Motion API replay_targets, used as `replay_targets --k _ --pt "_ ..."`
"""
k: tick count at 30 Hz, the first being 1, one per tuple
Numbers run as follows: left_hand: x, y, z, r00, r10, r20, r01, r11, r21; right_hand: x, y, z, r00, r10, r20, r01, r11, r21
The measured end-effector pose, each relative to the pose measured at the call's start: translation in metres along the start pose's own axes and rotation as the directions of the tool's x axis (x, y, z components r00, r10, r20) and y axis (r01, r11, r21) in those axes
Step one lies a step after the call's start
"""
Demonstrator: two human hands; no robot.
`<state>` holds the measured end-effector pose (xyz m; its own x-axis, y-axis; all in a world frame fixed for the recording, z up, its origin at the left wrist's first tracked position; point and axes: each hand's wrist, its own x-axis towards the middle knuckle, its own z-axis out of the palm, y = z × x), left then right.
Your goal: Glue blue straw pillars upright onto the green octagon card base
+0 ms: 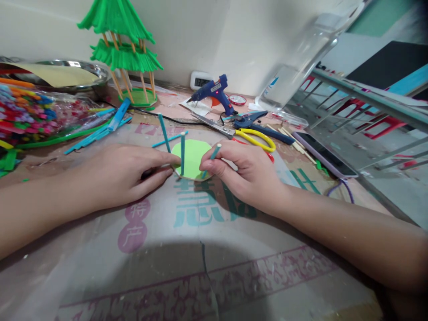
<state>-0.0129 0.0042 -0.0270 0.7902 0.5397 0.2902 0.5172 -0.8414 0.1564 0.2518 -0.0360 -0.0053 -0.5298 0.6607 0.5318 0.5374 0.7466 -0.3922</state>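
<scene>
A light green round base lies on the covered table, with two blue sticks standing on its left side: a front stick and a back stick. My left hand pinches the base's left edge, index finger and thumb close to the front stick. Between the thumb and fingers of my right hand is a third blue stick, slightly tilted, its lower end at the base's right front edge. A loose blue stick lies behind the base.
Behind are scissors, pliers, a blue glue gun and a digital clock. A green-roofed pagoda model stands back left, near bagged colourful pieces and blue sticks. To the right lie a phone and a large bottle.
</scene>
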Motion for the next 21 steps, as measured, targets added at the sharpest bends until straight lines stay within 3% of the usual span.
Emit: replay_targets --k 10,13,17,21 --pt "-0.001 -0.001 0.0 1.0 -0.015 0.01 0.015 1.0 -0.009 -0.001 0.0 0.002 0.999 0.038 -0.021 -0.036 0.996 0.085" --pt "-0.001 -0.001 0.0 1.0 -0.017 0.027 0.017 1.0 0.001 -0.002 0.001 0.001 0.995 0.048 -0.087 -0.032 0.985 0.17" --pt "-0.001 0.0 0.0 0.999 -0.017 0.048 0.017 1.0 -0.01 -0.002 -0.001 -0.005 0.976 -0.033 -0.214 0.077 0.976 0.202" --pt "-0.001 -0.001 0.0 0.999 -0.012 0.042 0.013 1.0 -0.011 -0.004 -0.004 -0.012 0.978 -0.14 -0.157 0.152 0.986 0.072"
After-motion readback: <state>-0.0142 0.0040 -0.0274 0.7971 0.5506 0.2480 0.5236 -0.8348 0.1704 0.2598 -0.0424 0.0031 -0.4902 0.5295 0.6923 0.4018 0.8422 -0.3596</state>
